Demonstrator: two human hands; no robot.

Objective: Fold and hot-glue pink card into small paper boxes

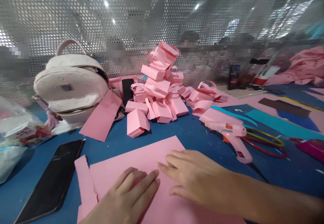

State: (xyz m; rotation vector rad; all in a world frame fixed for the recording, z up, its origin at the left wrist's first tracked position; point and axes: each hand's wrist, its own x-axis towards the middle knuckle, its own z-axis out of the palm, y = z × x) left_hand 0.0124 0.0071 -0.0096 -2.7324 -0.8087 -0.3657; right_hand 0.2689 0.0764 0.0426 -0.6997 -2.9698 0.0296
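A large pink sheet of paper (118, 163) lies on the blue table in front of me. My left hand (131, 192) rests flat on it, fingers together and stretched out. My right hand (191, 173) also presses on the sheet, its fingers extended and a little apart. Neither hand grasps anything. At the sheet's left edge lies a torn pink paper strip (84, 178). Beyond the sheet stands a pile of folded pink paper baskets (157, 89), some with looped handles. Right of my right hand, a pink glue gun (231, 134) lies on its side.
A white backpack (73, 85) stands at the back left, with a pink card (102, 116) leaning by it. A black phone (53, 180) lies at left beside a plastic bag (15, 129). Turquoise strips (280, 122) and bangle-like rings (265, 144) are at right. Perforated metal closes the back.
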